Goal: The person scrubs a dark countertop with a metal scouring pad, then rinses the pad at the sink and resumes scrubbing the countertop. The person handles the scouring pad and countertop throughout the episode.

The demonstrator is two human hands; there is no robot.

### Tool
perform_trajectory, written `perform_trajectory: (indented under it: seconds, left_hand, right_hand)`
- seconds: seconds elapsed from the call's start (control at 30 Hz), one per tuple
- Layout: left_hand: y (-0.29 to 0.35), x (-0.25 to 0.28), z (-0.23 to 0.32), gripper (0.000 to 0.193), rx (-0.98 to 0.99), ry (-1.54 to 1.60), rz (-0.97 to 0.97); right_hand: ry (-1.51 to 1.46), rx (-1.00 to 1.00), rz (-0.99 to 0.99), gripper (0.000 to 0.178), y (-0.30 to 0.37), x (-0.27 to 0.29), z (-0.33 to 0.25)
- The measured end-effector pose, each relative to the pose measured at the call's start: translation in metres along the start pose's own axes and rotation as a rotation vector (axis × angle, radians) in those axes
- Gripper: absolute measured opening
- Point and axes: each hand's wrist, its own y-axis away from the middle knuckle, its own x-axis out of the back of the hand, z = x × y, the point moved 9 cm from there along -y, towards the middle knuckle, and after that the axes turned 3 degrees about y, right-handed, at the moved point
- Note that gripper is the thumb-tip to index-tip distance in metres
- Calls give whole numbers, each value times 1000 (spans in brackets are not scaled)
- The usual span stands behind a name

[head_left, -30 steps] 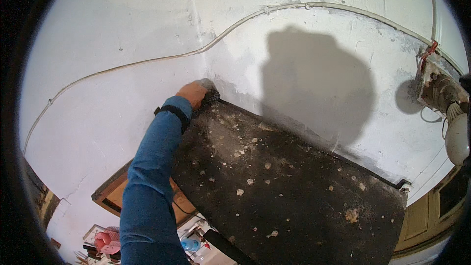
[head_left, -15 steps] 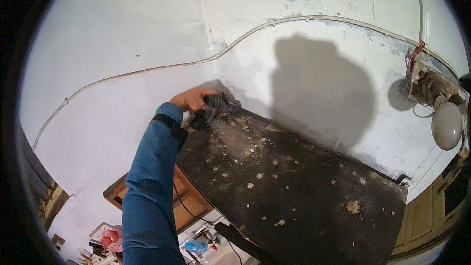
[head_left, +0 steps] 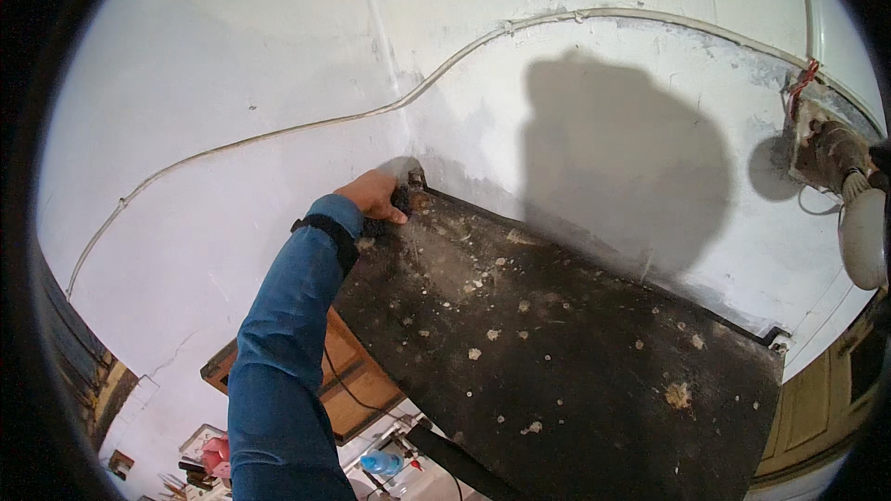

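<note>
My left hand (head_left: 374, 195) reaches from the lower edge in a blue sleeve to the far left corner of a dark, pale-spotted panel (head_left: 575, 362). Its fingers are closed on a bunched dark grey rag (head_left: 379, 226), which is pressed against the panel beside the wall. The thumb shows on the right side; the other fingertips are mostly hidden. My right hand is out of view.
White walls (head_left: 232, 56) meet behind the corner, crossed by a pale cable (head_left: 306, 127). A bulb (head_left: 863, 239) juts from the right wall. Lower left are a wooden frame (head_left: 357, 380), a blue object (head_left: 380, 462) and pink items (head_left: 215, 456). A dark bar (head_left: 455, 462) runs below.
My left hand has pulled slightly back toward me along the left edge with the rag, baring the panel's far corner. The view has shifted a little.
</note>
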Motion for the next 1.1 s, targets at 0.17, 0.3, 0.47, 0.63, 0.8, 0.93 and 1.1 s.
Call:
perform_trajectory:
  seconds: [0.17,0.3,0.47,0.63,0.8,0.93,1.1]
  left_hand:
    - [-30,6,-11,37,-6,56,225]
    - [-48,0,-23,39,24,89,217]
    - [-35,-4,-16,37,-75,568,111]
    - [-11,16,0,36,-244,823,208]
    - [14,58,-33,36,-10,256,617]
    - [0,6,-12,35,-7,221,113]
    - [-34,-13,-5,40,258,244,-81]
  right_hand:
    - [-90,-56,6,23,-2,0,2]
    - [-92,-83,34,17,-7,3,1]
    - [-141,-152,24,12,-16,7,6]
    - [-204,-157,8,16,-17,4,5]
    - [-149,-135,83,20,-11,2,2]
    - [-181,-111,82,21,-6,-1,3]
    - [-148,-98,58,23,-5,-2,1]
